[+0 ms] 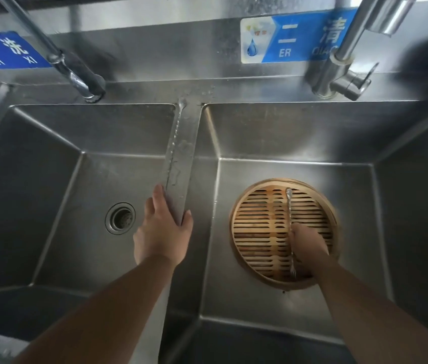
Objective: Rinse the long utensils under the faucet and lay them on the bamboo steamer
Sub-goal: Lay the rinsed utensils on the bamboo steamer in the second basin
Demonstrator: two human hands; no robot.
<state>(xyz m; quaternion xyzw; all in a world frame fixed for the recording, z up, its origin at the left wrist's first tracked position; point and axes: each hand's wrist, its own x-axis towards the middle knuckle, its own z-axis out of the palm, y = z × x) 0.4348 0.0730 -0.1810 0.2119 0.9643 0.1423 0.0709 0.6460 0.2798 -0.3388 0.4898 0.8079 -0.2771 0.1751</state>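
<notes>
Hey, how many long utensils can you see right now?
1. A long metal utensil lies across the bamboo steamer in the right sink basin, gripped by the right hand. That hand may hide others.

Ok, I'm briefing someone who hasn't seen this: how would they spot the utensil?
In the double sink, find the right basin; a round bamboo steamer sits in it. Across its slats runs the utensil, held by the right hand. It is the only metal piece on the steamer: thin, long, shiny, with a twisted stem.
</notes>
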